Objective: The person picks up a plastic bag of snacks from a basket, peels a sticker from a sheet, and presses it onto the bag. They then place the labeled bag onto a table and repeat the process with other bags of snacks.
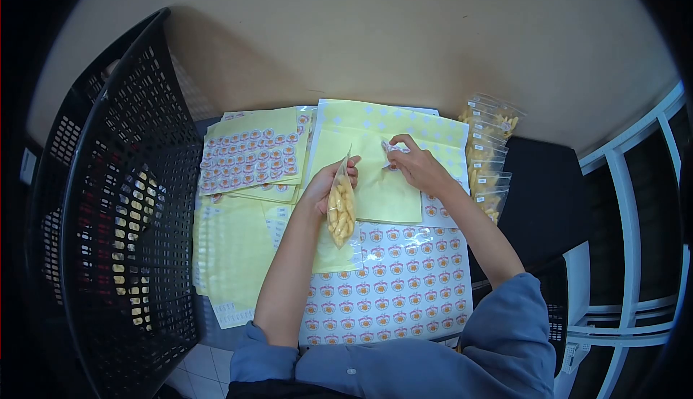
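Observation:
My left hand (323, 188) is wrapped round a clear plastic pouch (341, 215) of pale yellow, finger-shaped snack pieces. The pouch hangs upright, its narrow top pointing up. Farther right, my right hand (417, 162) has its fingers pinched at a small printed sticker (395, 152) over a yellow backing sheet (390, 200). Whether the sticker is fully off the sheet cannot be made out. Beneath both hands lies a large white sheet of round orange-and-pink printed stickers (393, 283).
A tall black perforated basket (108, 204) stands at the left with more pouches seen through its holes. Sticker sheets (249, 157) and yellow papers (234, 247) lie left of my hands. Several filled pouches (489, 157) overlap in a row at the right, beside a black surface (545, 197).

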`<move>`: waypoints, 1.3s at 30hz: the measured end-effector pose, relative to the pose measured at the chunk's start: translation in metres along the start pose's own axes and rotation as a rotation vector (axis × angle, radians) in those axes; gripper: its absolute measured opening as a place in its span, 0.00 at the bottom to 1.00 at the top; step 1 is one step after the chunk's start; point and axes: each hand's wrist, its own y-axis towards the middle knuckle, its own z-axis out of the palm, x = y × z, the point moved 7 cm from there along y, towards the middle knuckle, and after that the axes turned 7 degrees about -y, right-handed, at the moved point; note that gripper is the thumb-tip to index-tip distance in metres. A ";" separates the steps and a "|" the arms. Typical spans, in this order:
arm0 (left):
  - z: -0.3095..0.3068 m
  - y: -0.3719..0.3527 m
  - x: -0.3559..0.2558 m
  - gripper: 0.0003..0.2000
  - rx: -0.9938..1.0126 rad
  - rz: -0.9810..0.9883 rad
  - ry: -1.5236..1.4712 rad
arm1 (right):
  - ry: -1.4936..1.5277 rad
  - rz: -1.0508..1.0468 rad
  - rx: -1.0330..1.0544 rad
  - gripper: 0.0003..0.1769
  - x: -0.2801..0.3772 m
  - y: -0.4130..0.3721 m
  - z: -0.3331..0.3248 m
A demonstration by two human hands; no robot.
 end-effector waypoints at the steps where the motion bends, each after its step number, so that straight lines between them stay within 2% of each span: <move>1: 0.001 0.000 0.000 0.10 0.000 0.000 0.000 | 0.000 0.000 0.001 0.09 -0.001 -0.001 0.000; 16: 0.005 -0.003 0.001 0.08 -0.003 0.025 0.010 | 0.141 0.084 0.038 0.07 -0.008 -0.006 0.000; 33: 0.005 -0.003 0.002 0.08 -0.012 -0.006 0.000 | 0.270 0.081 -0.096 0.06 -0.020 -0.012 0.002; 37: 0.004 -0.003 0.001 0.08 -0.045 0.040 0.034 | 0.269 0.087 -0.059 0.07 -0.027 -0.011 0.004; 39: 0.004 0.000 0.003 0.08 0.006 0.003 -0.020 | 0.364 0.124 -0.084 0.06 -0.029 -0.010 0.002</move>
